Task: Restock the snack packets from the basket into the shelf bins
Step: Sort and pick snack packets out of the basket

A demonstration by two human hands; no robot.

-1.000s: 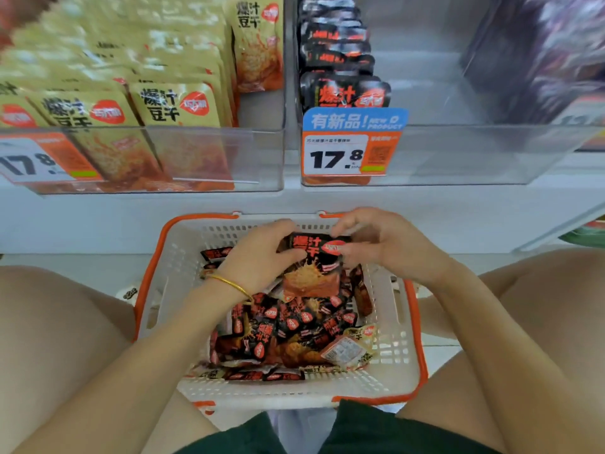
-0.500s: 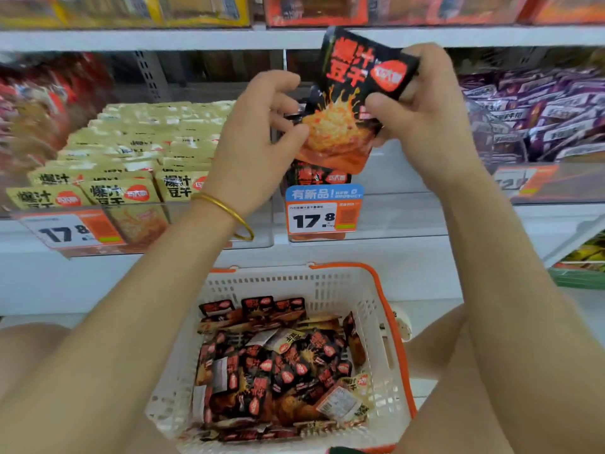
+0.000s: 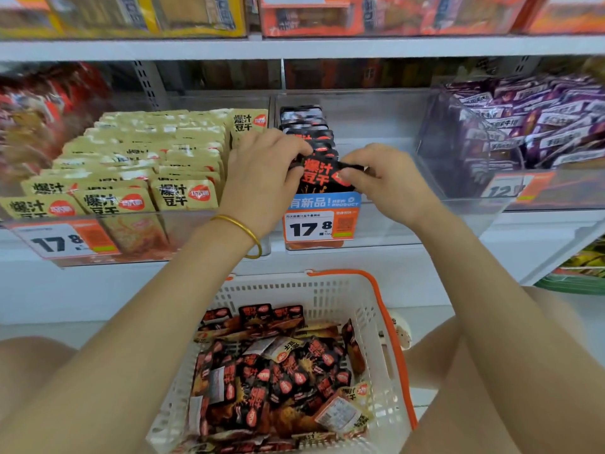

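A black snack packet [image 3: 316, 176] with orange lettering stands upright at the front of the clear middle bin [image 3: 393, 221], just behind the blue and orange price tag [image 3: 322, 221]. My left hand [image 3: 262, 178] pinches its top left corner and my right hand [image 3: 388, 181] pinches its top right corner. Behind it a short row of black packets [image 3: 304, 126] fills the bin's left side. Below, the white basket [image 3: 327, 290] with an orange rim holds several more black packets [image 3: 278, 378].
A bin of yellow packets [image 3: 147, 165] sits to the left, and a bin of purple packets [image 3: 530, 126] to the right. The upper shelf [image 3: 294, 47] carries orange and yellow boxes. My bare knees flank the basket.
Both hands lifted the black packet out of the basket, raised it in front of the shelf, then lowered it into the front of the middle bin. The view tilted upward.
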